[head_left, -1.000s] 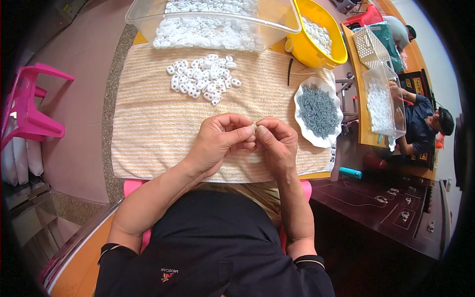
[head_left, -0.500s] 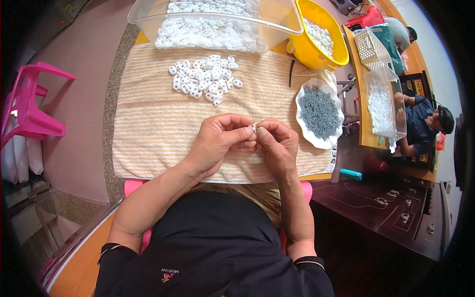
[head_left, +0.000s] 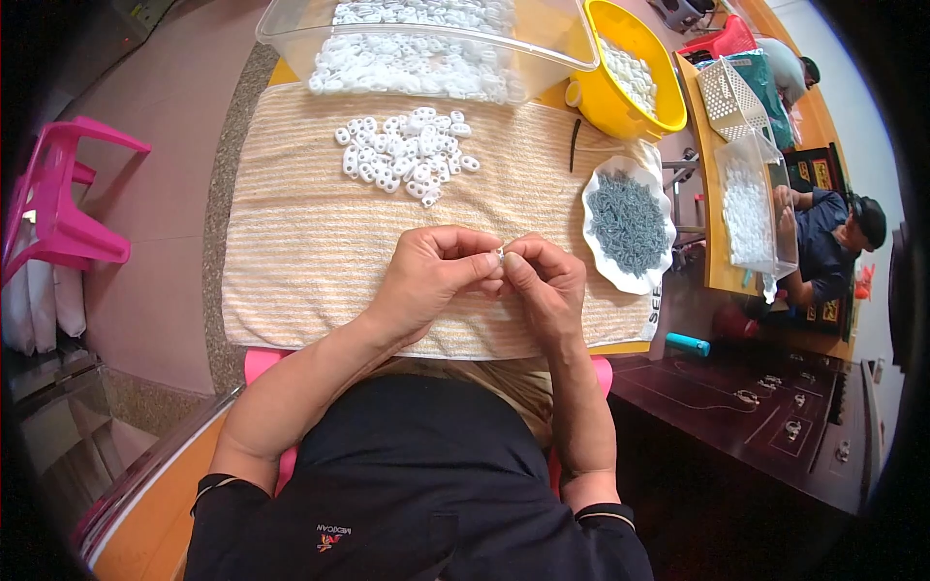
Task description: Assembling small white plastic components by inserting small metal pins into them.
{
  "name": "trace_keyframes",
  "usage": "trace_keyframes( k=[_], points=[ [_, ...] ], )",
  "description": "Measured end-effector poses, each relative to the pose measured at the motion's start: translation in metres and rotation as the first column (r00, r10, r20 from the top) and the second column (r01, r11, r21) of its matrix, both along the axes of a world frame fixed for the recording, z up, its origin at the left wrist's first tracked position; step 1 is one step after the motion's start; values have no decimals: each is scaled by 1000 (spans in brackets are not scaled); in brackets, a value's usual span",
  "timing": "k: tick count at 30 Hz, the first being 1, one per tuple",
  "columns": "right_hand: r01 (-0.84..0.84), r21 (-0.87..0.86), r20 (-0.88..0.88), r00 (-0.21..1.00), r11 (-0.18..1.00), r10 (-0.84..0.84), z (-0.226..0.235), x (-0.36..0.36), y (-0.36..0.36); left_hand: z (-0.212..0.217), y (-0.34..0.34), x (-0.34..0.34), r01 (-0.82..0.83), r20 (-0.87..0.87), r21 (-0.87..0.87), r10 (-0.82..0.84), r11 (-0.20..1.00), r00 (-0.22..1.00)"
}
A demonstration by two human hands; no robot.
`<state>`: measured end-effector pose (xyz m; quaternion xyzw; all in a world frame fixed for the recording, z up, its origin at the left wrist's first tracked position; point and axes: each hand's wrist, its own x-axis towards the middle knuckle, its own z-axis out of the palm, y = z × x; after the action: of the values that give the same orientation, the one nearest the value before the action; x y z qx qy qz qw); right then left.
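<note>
My left hand (head_left: pixel 441 276) and my right hand (head_left: pixel 544 290) meet above the striped towel, fingertips pinched together. Between them is a small white plastic piece (head_left: pixel 501 253), mostly covered by the fingers. Whether my right fingers also hold something smaller cannot be made out. Beyond my hands lies a loose pile of white oval plastic pieces (head_left: pixel 407 150) with holes in them. To the right, a white scalloped dish (head_left: pixel 593 254) holds many thin grey pieces (head_left: pixel 630 221), too small to tell their exact kind.
A towel (head_left: pixel 291 242) covers the table. At its far side stand a clear plastic bin (head_left: pixel 544 73) of white pieces and a yellow basin (head_left: pixel 668 92). A thin black strip (head_left: pixel 574 145) lies near the dish. A pink stool (head_left: pixel 82 213) is at left; another person (head_left: pixel 838 228) sits at right.
Both hands stay pinched together in nearly the same place. Less of the white piece shows between the fingertips. The whole view has shifted slightly.
</note>
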<state>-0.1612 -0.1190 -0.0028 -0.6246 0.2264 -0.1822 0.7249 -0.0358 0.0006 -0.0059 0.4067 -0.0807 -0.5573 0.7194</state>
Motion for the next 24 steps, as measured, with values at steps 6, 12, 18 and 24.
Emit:
trace_keyframes(
  k=[6,12,18,24],
  points=[
    [-4,-4,-22,1000,1000,4,2,0,1,0,-1,-3,-14,106,34,11,999,994],
    [-1,120,-8,1000,993,2,-2,-3,-2,-1,0,0,-7,67,-21,9,1000,998],
    [-5,245,23,1000,969,-1,-9,-7,-7,4,0,2,10,19,-28,-10,1000,1000],
    [-50,272,35,999,961,42,-9,-7,-10,3,0,4,-3,-1,-19,3,1000,1000]
  ],
)
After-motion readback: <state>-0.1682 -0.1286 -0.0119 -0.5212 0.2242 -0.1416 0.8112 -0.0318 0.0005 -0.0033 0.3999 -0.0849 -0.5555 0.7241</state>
